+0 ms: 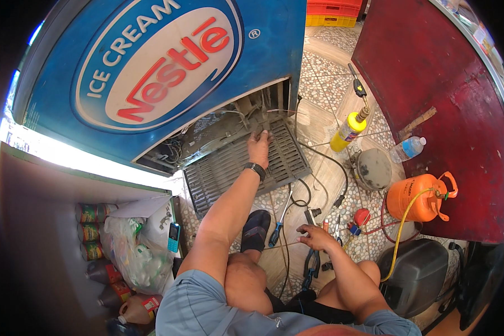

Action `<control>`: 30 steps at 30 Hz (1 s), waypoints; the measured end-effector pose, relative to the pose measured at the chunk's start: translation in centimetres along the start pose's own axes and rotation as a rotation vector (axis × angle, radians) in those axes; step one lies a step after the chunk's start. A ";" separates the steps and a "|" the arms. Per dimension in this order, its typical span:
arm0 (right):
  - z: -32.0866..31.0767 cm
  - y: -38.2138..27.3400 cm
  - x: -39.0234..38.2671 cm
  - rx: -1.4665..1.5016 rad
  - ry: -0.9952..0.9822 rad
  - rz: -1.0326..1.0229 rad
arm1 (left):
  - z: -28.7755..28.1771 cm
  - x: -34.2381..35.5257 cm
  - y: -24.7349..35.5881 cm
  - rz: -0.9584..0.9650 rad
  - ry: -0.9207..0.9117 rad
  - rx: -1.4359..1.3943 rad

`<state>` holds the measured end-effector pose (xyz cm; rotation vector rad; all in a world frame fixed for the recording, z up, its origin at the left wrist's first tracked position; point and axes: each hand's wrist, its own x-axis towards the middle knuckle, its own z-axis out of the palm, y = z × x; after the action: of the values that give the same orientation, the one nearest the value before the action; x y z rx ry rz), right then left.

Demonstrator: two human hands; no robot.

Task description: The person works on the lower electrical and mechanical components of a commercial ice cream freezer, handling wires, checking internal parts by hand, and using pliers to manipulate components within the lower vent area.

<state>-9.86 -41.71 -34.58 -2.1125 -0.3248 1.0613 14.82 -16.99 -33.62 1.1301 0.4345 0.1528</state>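
Note:
My left hand (258, 149), with a dark watch on its wrist, holds the upper edge of a dusty dark vent grille (224, 169). The grille leans tilted at the foot of a blue freezer (168, 73), below its open lower compartment (252, 106). Wires and dusty parts show inside that opening. My right hand (317, 237) hovers over the floor near my knee, fingers apart and nothing in them. Close to it lie pliers (311, 267) with dark handles, a blue-handled screwdriver (276, 232) and a red-and-blue gauge set (359, 222).
A yellow gas torch (350, 131), a round dark compressor (373, 169), a water bottle (409, 149) and an orange refrigerant cylinder (417, 197) stand to the right. A black tool case (417, 274) sits nearer. Black cable (341, 173) crosses the tiles. Bagged bottles (137, 252) fill the left shelf.

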 end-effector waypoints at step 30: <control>0.3 -0.5 0.0 0.003 0.005 -0.022 | -5.4 2.5 -1.3 -0.005 0.186 0.671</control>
<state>-10.09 -41.27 -34.35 -2.1039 -0.3430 1.0430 14.77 -12.19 -37.30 1.7809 0.6813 0.1092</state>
